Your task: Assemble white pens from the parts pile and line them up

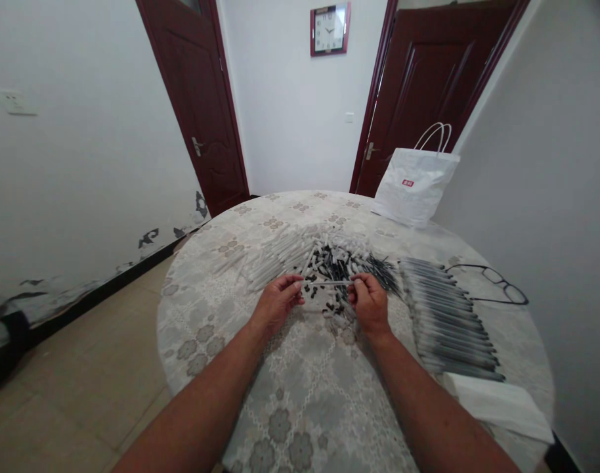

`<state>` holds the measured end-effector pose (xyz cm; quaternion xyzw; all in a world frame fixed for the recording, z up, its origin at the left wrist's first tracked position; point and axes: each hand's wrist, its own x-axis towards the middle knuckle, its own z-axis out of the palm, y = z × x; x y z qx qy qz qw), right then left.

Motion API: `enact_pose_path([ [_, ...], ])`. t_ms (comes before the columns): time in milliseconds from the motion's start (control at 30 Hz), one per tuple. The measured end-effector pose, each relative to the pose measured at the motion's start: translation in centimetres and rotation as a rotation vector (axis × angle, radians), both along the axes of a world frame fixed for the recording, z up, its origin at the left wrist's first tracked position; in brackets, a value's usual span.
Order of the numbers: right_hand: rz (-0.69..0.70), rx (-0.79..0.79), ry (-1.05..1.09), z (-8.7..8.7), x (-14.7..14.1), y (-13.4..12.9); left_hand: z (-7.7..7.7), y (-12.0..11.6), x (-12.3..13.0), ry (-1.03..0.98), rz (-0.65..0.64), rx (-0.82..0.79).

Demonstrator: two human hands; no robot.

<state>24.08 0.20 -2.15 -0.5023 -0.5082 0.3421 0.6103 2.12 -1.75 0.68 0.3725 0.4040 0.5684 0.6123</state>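
Observation:
Between my hands a thin, pale pen-like tube [327, 283] is held level above the table. My left hand [281, 299] pinches its left end, and my right hand [369, 302] pinches its right end. Behind them lies a pile of clear tubes [280, 253], with black slender parts [379, 269] on its right side. Small dark pieces and clear caps [337, 315] are scattered just below the held tube. A row of assembled-looking pens [450, 322] lies to the right of my right hand.
The round table has a floral cloth [300, 394]. Eyeglasses [501, 286] rest beyond the pen row, and a folded white sheet [499, 404] lies at its near end. A white bag [415, 184] stands at the back right.

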Motion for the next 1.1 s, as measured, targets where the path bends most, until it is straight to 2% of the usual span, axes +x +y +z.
enact_pose_path([
  [200, 0.011, 0.004, 0.029, 0.1, -0.3, -0.2, -0.3, 0.1, 0.0, 0.045, -0.023, 0.018],
  [333, 0.044, 0.026, -0.069, 0.2, -0.3, -0.5, -0.5, 0.3, 0.0, 0.011, 0.000, 0.012],
  [467, 0.109, 0.109, -0.308, 0.6, -0.5, -1.1, -0.4, 0.7, -0.5, -0.140, 0.044, -0.006],
  [567, 0.131, 0.249, -0.565, 1.0, -1.0, -1.7, -0.3, 0.9, -1.0, -0.220, 0.070, -0.015],
  [667, 0.199, 0.394, -0.749, 1.3, -1.5, -2.0, -0.3, 1.1, -1.4, -0.232, 0.101, -0.018],
  [800, 0.239, 0.480, -0.909, 1.5, -1.8, -2.2, -0.6, 1.3, -1.6, -0.216, 0.110, 0.001],
  [933, 0.224, 0.505, -0.958, 1.6, -2.2, -2.5, -1.0, 1.6, -1.8, -0.217, 0.083, 0.002],
  [1100, 0.236, 0.448, -0.854, 2.1, -2.7, -3.2, -1.1, 1.6, -2.0, -0.217, 0.040, -0.012],
])
